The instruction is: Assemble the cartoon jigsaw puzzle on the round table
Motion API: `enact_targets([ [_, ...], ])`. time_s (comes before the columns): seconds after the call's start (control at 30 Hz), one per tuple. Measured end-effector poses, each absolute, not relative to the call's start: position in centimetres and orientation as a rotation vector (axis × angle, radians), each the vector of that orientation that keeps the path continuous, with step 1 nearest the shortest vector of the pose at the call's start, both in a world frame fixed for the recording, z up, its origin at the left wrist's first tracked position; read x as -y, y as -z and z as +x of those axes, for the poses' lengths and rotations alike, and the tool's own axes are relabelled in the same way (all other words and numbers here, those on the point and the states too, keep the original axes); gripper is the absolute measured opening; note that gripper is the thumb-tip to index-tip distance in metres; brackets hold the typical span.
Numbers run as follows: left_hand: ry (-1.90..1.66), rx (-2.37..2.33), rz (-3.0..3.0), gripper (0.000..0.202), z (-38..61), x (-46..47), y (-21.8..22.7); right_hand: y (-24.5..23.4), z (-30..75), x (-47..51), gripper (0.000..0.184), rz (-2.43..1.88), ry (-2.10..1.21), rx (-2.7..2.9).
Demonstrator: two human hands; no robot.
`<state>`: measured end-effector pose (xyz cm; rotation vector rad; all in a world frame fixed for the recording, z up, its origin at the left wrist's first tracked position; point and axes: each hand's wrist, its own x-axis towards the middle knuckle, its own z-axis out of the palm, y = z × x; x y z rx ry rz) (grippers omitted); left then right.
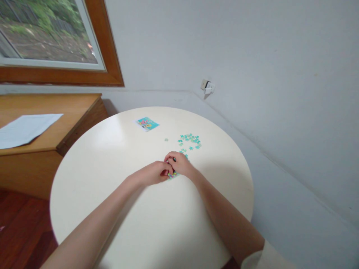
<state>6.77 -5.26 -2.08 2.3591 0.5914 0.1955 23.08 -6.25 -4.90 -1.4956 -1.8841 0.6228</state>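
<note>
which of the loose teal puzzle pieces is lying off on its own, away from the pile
The single teal piece left of the main cluster. It sits alone on the round table, beyond the hands, with bare tabletop between it and the others.

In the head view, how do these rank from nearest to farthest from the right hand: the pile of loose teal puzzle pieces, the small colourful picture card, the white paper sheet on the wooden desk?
From the right hand:
1. Pile of loose teal puzzle pieces, just beyond the hand, slightly right.
2. Small colourful picture card, farther back on the round table, to the left.
3. White paper sheet, far left on the wooden desk.
</note>
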Motion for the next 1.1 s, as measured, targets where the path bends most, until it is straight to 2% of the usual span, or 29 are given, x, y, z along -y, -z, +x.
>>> enact_targets([
  [1.1,-0.18,-0.587,2.309,0.012,6.66,5.06,2.46,4.85,23.06,6.32,0.028,-1.499,-0.624,1.891],
])
